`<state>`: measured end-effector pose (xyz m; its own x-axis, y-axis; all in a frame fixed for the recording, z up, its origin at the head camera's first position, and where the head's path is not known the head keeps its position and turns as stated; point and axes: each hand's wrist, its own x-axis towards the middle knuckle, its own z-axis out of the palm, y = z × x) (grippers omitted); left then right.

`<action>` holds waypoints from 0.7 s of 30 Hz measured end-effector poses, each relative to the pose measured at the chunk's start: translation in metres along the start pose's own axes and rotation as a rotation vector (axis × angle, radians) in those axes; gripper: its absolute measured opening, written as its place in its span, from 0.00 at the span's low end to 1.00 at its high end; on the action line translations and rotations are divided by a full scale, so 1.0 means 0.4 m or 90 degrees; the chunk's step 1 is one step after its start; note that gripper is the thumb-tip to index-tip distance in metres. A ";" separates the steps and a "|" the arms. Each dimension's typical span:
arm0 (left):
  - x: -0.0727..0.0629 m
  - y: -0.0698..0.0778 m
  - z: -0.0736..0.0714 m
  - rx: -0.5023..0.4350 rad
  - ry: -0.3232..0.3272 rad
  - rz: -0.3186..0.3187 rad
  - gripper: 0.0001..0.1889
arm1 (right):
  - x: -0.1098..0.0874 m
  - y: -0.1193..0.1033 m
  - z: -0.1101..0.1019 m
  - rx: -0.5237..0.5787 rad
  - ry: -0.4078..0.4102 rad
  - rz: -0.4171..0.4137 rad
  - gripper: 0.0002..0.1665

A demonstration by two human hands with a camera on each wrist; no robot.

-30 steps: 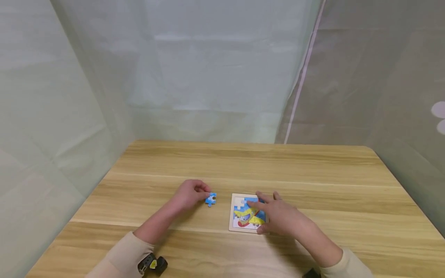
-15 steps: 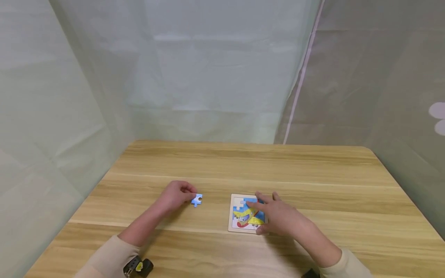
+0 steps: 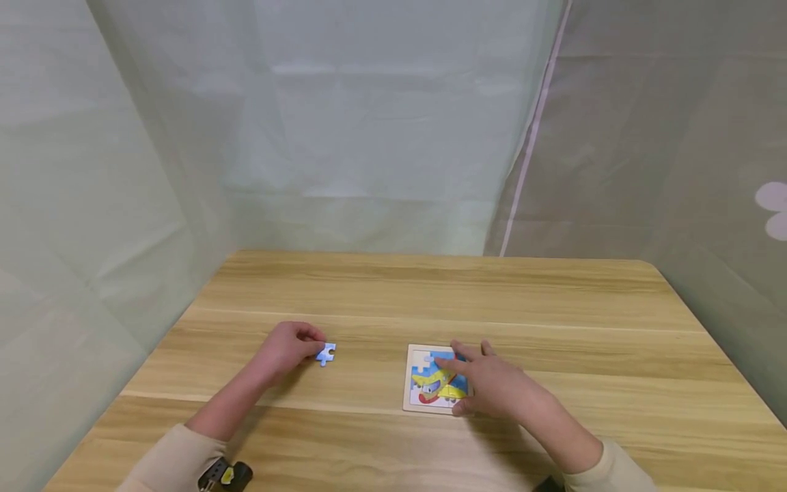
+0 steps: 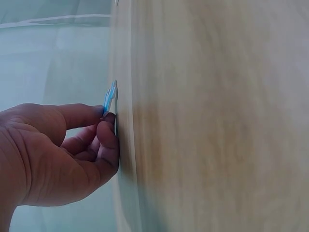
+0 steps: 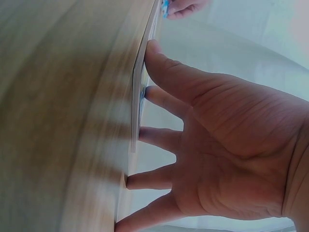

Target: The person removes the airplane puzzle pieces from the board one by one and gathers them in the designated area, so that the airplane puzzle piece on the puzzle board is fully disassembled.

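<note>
Pinched between the thumb and fingertips of my left hand (image 3: pixel 287 350) is a blue-and-white jigsaw piece (image 3: pixel 326 353). In the left wrist view the piece (image 4: pixel 110 98) is seen nearly edge-on, tilted close over the table. To the right lies a square puzzle tray (image 3: pixel 408 379) with a pale rim and a yellow airplane picture on blue. Its upper left corner shows a bare piece-shaped gap. My right hand (image 3: pixel 494 383) spreads its fingers over the tray's right side. In the right wrist view, the thumb and two fingertips touch the tray (image 5: pixel 137 96), while the other fingertips rest on the table.
The wooden table (image 3: pixel 381 294) runs back to a pale cloth backdrop (image 3: pixel 381 137). Cloth also hangs at the left and right sides. A black strapped device (image 3: pixel 225 474) sits at the left wrist.
My left hand has moved left with the jigsaw piece, away from the tray. The right hand and the tray have stayed in place.
</note>
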<state>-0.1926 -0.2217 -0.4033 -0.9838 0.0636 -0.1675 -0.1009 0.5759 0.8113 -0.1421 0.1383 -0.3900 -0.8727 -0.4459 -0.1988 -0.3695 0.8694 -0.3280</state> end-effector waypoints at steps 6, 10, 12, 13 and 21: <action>0.003 0.003 0.000 0.006 -0.002 0.004 0.05 | -0.001 0.001 -0.002 0.005 0.003 -0.004 0.45; 0.004 0.002 -0.001 0.023 0.003 -0.001 0.06 | 0.000 0.003 -0.003 0.007 0.005 -0.006 0.45; 0.005 0.002 0.000 0.031 0.004 -0.001 0.06 | 0.002 0.004 -0.002 0.009 0.005 -0.008 0.45; 0.005 0.002 0.000 0.031 0.006 -0.004 0.07 | 0.003 0.004 -0.002 0.008 0.005 -0.008 0.45; 0.008 0.015 0.011 0.033 0.007 0.037 0.09 | 0.010 0.001 -0.003 0.016 -0.002 0.013 0.55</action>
<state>-0.1957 -0.2145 -0.4015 -0.9894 0.0895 -0.1147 -0.0361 0.6128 0.7894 -0.1460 0.1371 -0.3899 -0.8790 -0.4284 -0.2092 -0.3429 0.8729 -0.3470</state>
